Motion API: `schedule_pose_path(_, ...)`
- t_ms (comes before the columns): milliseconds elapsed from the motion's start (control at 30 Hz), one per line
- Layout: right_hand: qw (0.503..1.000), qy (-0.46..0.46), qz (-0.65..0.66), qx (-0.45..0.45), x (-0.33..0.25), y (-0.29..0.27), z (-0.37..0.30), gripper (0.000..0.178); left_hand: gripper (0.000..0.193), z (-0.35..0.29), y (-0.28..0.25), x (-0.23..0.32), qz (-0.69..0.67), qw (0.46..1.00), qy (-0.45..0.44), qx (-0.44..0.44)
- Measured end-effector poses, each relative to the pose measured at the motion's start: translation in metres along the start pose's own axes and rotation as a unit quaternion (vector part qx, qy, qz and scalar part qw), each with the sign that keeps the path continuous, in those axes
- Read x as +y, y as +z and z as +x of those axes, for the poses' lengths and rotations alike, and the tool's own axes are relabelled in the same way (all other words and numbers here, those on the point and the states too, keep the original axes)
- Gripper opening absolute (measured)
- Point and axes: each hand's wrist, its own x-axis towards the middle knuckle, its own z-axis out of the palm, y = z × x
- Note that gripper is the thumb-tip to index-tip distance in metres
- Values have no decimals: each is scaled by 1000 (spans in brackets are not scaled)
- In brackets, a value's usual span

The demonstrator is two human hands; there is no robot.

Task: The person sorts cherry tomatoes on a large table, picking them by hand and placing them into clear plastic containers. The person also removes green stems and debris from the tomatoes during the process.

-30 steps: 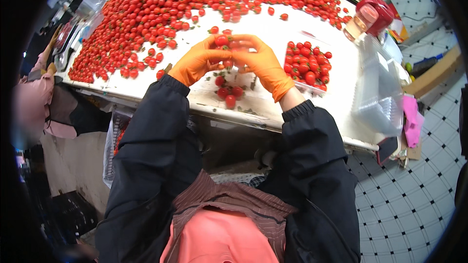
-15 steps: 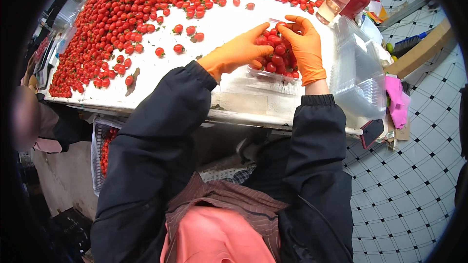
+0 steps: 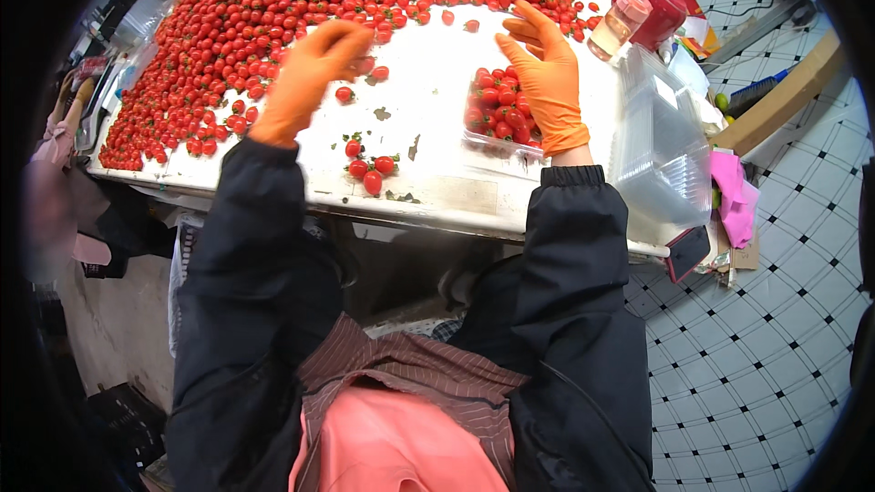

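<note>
Both of my hands wear orange gloves. My left hand (image 3: 314, 77) is over the left part of the white table, beside a few loose cherry tomatoes; motion blurs its fingers, and what they may hold does not show. My right hand (image 3: 550, 82) hovers at the right side of a clear plastic punnet (image 3: 501, 145), thumb and fingers apart with nothing visible between them. Red cherry tomatoes (image 3: 499, 105) fill much of the punnet, partly hidden by that hand. A large pile of cherry tomatoes (image 3: 273, 0) covers the table's far and left parts.
Several loose tomatoes (image 3: 372, 183) lie close to the table's front edge. Stacked clear punnets (image 3: 661, 146) stand at the right, with a bottle (image 3: 620, 25) and a red rounded object (image 3: 658, 14) behind. A phone (image 3: 687, 253) sits at the right corner.
My left hand has left the punnet and swung left toward the loose tomatoes. My right hand has lifted slightly off the tomatoes and its fingers have spread. Tomatoes by the front edge are uncovered.
</note>
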Motion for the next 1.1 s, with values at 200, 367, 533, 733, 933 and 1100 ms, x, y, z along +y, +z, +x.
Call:
schedule_pose_path(200, 995, 64, -16, -80, 17, 23, -9, 33, 20, -134, -175, -45, 54, 955, -79, 280)
schedule_pose_path(367, 922, 54, -158, -350, 24, 71, -36, 47, 40, -315, -334, -163, 445, 825, -263, 228)
schedule_pose_path(533, 833, -28, -326, -447, -4, 107, -82, 63, 48, -277, -316, -148, 465, 825, -120, 299)
schedule_pose_path(733, 821, -78, -410, -390, 1, 132, -109, 50, 39, -110, -166, -80, 236, 961, -21, 146)
schedule_pose_path(933, 848, -88, -414, -319, 9, 143, -112, 18, 76, -3, -56, -119, 472, 873, 118, 2)
schedule_pose_path(1100, 866, -126, -383, -296, 20, 155, -116, 18, 86, 36, -27, -136, 539, 836, 100, 13)
